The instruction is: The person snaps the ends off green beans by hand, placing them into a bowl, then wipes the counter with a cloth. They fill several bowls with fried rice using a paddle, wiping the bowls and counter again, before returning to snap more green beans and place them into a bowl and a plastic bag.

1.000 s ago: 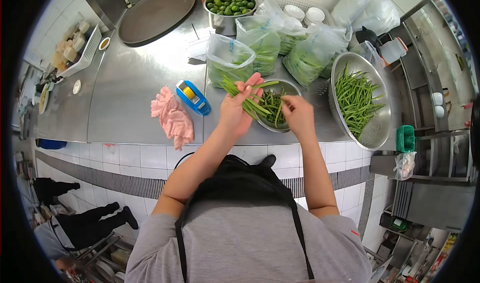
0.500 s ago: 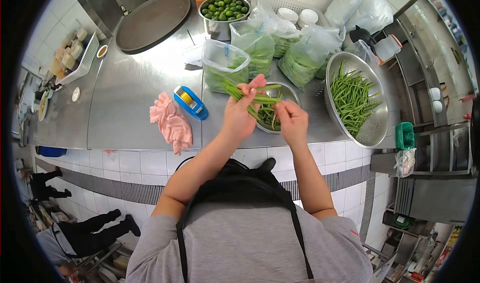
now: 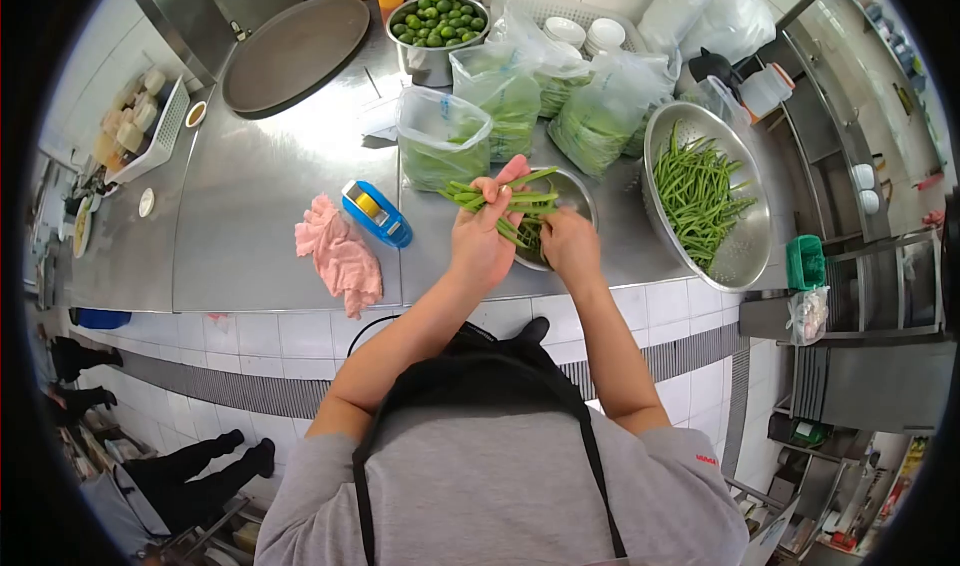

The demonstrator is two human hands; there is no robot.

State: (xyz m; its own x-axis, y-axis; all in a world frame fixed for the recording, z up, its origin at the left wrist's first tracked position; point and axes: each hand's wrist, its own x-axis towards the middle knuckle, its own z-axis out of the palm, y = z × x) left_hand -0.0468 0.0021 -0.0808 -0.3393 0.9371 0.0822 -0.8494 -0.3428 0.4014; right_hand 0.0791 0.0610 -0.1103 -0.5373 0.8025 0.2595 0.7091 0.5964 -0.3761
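My left hand is closed round a small bunch of green beans, whose ends stick out on both sides of the fingers. Close beside it, my right hand has its fingers curled together over the metal bowl; whatever they may pinch is hidden. Small green bean pieces lie in the bowl, partly covered by my hands. To the right, a perforated steel colander holds a heap of whole green beans. An open plastic bag with green contents stands just behind my left hand.
Left of my hands lie a blue tape dispenser and a pink cloth. Behind are more filled bags, a pot of limes and a round dark tray. Another person's legs show at lower left.
My right hand has moved down from the bean ends in my left hand to over the bowl. The left hand keeps its hold on the green beans. The view has shifted slightly.
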